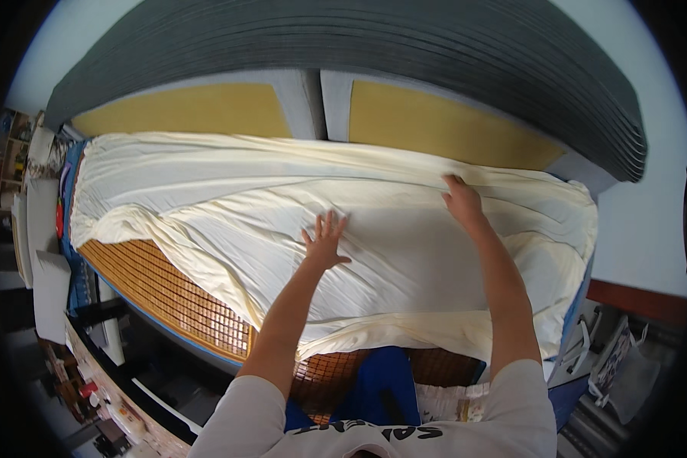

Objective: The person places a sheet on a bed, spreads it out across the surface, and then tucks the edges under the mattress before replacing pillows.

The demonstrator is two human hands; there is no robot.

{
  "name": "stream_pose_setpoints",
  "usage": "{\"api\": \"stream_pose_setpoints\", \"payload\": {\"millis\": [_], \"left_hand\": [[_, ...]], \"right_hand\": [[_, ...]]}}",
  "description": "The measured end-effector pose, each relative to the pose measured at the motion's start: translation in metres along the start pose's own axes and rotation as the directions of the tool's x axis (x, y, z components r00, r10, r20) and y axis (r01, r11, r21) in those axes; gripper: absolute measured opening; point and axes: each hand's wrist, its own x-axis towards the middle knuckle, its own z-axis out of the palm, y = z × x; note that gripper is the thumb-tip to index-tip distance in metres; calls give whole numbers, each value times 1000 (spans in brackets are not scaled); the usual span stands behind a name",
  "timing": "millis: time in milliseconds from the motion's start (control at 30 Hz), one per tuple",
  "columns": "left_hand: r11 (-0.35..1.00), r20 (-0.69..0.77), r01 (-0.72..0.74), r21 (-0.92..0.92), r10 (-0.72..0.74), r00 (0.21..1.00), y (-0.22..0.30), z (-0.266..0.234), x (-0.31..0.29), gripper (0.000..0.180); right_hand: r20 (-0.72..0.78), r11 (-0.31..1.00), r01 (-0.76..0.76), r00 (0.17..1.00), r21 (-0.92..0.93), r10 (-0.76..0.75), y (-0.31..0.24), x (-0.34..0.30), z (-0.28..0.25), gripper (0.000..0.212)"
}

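A rumpled cream bed sheet [427,259] lies centrally, brown tile mat [202,286] exposed toward eight o'clock. Left hand [326,243]: on the sheet, fingers spread. Right hand [463,202], between two and three o'clock: curled, grip unclear.

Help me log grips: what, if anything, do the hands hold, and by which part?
The left hand, spread on the cream sheet, holds nothing. The right hand is curled at the far folds; whether it grips them cannot be told.

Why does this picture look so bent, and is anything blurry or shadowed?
All in the head view: the wide lens bows the grey ridged board; the corners go black; the right hand looks slightly blurred, the left hand clearer; soft grey shade falls on the cream sheet between them.
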Motion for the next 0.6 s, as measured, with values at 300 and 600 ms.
{"api": "stream_pose_setpoints", "payload": {"millis": [300,600], "left_hand": [[998,148,65,-21,-61,987,7,42,16,129],[997,190,78,5,-78,979,11,27,20,130]], "right_hand": [[-39,995,22,999,-101,-26,-75,119,124,44],[-66,954,250,962,-168,-264,-81,91,121,17]]}}
